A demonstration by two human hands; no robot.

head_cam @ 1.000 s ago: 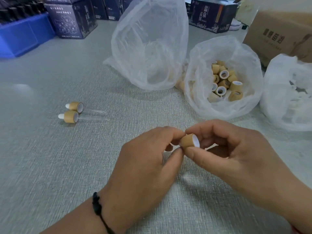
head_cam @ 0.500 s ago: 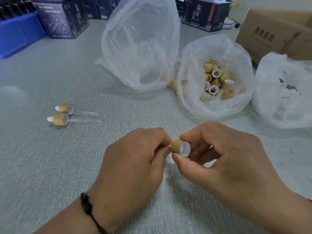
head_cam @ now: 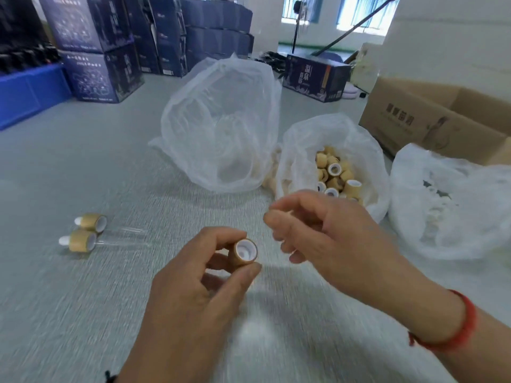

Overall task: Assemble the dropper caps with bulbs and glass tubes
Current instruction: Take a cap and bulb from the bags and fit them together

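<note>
Bamboo cap [head_cam: 244, 253], white-lined, left hand [head_cam: 193, 286] pinching

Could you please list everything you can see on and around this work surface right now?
Bamboo-coloured dropper cap with white liner: one, gripped in left hand.
Assembled droppers with glass tubes: two, tan and white, lying left.
Clear plastic bag of loose tan caps: one, centre right.
Tall translucent plastic bag: one, centre.
Plastic bag of white parts: one, far right.
Brown cardboard box: one, right rear.
Dark blue printed cartons: several, rear.
Blue plastic crate: one, left rear.
Left hand: holds cap.
Right hand: loosely curled, seemingly empty.
</note>
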